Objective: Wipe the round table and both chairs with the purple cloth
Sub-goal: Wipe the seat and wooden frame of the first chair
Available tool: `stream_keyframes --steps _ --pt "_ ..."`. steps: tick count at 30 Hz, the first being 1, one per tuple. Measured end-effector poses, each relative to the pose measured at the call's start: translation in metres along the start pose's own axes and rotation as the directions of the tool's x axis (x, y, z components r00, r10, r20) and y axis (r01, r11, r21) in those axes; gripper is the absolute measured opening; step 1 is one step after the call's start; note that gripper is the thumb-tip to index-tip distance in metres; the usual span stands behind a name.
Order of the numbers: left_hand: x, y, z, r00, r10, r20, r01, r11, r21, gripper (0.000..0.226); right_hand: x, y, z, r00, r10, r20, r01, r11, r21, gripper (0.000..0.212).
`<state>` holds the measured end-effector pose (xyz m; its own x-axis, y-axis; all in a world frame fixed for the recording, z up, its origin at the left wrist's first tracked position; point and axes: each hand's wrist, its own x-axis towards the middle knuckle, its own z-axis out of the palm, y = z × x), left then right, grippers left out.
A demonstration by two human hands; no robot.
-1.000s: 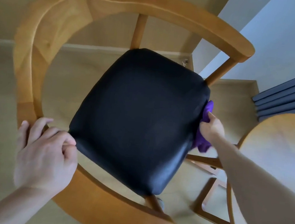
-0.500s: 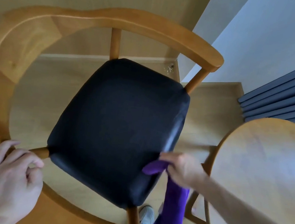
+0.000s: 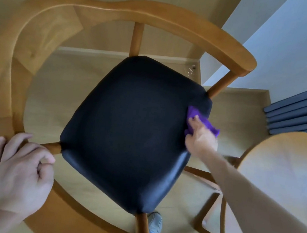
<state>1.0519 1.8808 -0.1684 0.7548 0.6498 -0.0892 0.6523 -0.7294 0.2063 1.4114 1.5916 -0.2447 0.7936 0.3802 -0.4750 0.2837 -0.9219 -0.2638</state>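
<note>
At lower left my left hand (image 3: 17, 174) curls its grip around the wooden chair frame (image 3: 8, 83), steadying it. Mid-right, my right hand (image 3: 201, 136) presses the bunched purple cloth (image 3: 197, 116) onto the black seat (image 3: 133, 131) near its far corner. I should press evenly, overlapping strokes across the seat; the round counter (image 3: 285, 171) sits at right.

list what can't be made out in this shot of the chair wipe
- Purple cloth, head view: mostly covered by the right hand; its full extent is unclear.
- Round table: cut off by the right and bottom edges, and partly hidden by the right forearm.
- Chair rail under the left hand: hidden by the hand.
- Second chair: not in view.
- Specks on the floor by the wall: too small to identify.
</note>
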Motion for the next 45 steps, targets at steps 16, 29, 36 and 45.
stream_keyframes --steps 16,29,36,45 --pt "0.001 0.019 -0.016 0.997 0.069 -0.027 -0.068 0.997 0.043 0.026 0.056 -0.030 -0.080 0.946 0.122 -0.302 -0.066 0.980 0.190 0.044" --pt "-0.001 0.042 -0.033 1.000 0.002 0.005 -0.002 1.000 0.032 0.038 -0.001 -0.076 -0.008 0.940 -0.297 0.170 0.336 0.893 -0.300 0.061" --pt "-0.001 0.042 -0.036 1.000 -0.003 0.006 0.003 0.999 0.049 0.041 -0.130 -0.075 0.056 0.607 -0.430 0.668 0.704 0.681 -0.201 0.063" --pt "-0.001 0.044 -0.037 0.999 -0.018 0.032 0.016 0.998 0.067 0.038 -0.117 0.001 0.000 0.941 -0.268 0.206 0.289 0.954 -0.077 0.057"
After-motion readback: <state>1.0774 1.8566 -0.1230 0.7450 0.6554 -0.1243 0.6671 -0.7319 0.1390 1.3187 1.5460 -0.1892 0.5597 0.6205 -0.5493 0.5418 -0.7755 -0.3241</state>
